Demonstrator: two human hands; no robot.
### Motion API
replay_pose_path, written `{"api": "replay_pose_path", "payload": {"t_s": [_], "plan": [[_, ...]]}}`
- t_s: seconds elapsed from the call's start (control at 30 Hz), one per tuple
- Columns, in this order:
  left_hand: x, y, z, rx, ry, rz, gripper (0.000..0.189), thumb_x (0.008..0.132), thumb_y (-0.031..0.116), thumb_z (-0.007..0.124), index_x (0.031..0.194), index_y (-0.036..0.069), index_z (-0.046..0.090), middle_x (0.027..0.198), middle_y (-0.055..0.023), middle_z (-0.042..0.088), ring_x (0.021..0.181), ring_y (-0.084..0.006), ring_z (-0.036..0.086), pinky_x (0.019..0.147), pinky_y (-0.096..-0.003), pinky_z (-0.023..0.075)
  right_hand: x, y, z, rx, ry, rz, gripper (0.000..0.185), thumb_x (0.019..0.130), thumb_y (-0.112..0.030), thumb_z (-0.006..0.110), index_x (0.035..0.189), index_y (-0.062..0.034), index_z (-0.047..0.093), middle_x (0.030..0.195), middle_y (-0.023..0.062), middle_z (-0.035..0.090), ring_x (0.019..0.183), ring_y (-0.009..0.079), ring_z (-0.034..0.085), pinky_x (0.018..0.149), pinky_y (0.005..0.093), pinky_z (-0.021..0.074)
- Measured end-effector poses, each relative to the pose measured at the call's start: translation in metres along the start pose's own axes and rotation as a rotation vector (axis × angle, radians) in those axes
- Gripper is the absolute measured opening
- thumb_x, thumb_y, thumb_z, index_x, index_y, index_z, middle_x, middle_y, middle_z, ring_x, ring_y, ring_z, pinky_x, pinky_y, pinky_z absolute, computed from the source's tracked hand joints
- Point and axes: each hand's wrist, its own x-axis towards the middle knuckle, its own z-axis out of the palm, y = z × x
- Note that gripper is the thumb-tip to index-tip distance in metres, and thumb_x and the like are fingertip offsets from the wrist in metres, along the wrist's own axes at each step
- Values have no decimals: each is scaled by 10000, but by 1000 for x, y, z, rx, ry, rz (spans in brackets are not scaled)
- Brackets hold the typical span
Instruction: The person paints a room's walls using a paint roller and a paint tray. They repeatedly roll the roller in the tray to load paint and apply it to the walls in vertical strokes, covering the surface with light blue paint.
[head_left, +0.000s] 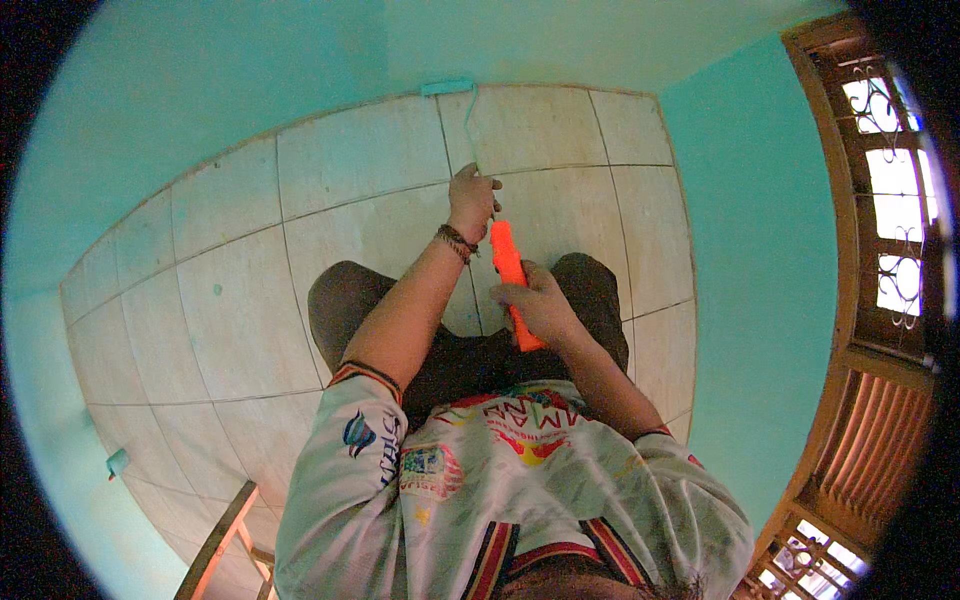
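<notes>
A paint roller runs from the wall's base back towards my lap. Its turquoise-coated roller head (448, 88) lies along the line where the turquoise wall (322, 60) meets the tiled floor (360, 169). From there a thin bent metal rod (469, 112), smeared with turquoise, leads to my left hand (474, 202), which is closed around it. Behind that hand is the bright orange handle (506, 251), held in my right hand (538, 301) between my knees. My fingers partly hide the rod and the handle.
A second turquoise wall (757, 210) rises at right, with a brown wooden window frame (844, 187) and scrolled metal grilles. A wooden piece of furniture or ladder (221, 536) stands at lower left. Near the left wall is a small turquoise object (117, 463). Paint spots (217, 289) mark the tiles.
</notes>
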Motion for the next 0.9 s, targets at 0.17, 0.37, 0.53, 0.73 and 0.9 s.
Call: {"api": "replay_pose_path", "payload": {"t_s": [0.17, 0.37, 0.53, 0.73, 0.9], "plan": [[-26, 50, 7, -282, 103, -49, 334, 824, 73, 482, 1120, -79, 512, 708, -112, 613, 441, -155, 524, 412, -292, 418, -19, -17, -5, 35, -8, -17, 257, 789, -118, 588, 994, -10, 478, 667, 26, 517, 508, 123, 519, 440, 270, 419], [-14, 31, -1, -44, 104, 45, 365, 833, 89, 471, 1148, -94, 495, 598, -91, 592, 423, -143, 501, 395, -286, 400, -14, -31, 4, 17, -15, 15, 248, 787, -133, 605, 968, -16, 481, 673, 26, 518, 514, 124, 514, 454, 274, 423], [-21, 40, -7, 201, 93, 79, 260, 790, 72, 508, 997, -7, 644, 638, -98, 608, 469, -163, 581, 467, -280, 466, -15, -21, 10, 31, -2, -20, 234, 778, -139, 622, 924, -17, 486, 684, 30, 527, 551, 129, 523, 492, 273, 429], [3, 4, -19, 808, 8, 244, 192, 776, 86, 531, 849, 54, 706, 716, -80, 628, 541, -155, 624, 519, -289, 505, 5, -22, 22, 81, -11, 27, 224, 770, -135, 630, 897, -16, 488, 680, 31, 530, 538, 132, 522, 485, 280, 423], [13, -5, -11, 861, 37, 143, 170, 760, 97, 559, 821, 100, 718, 786, -69, 632, 609, -158, 632, 565, -292, 522, -9, -33, 22, 122, 37, 107, 221, 773, -135, 630, 883, -20, 476, 656, 33, 519, 500, 136, 509, 457, 281, 415]]}}
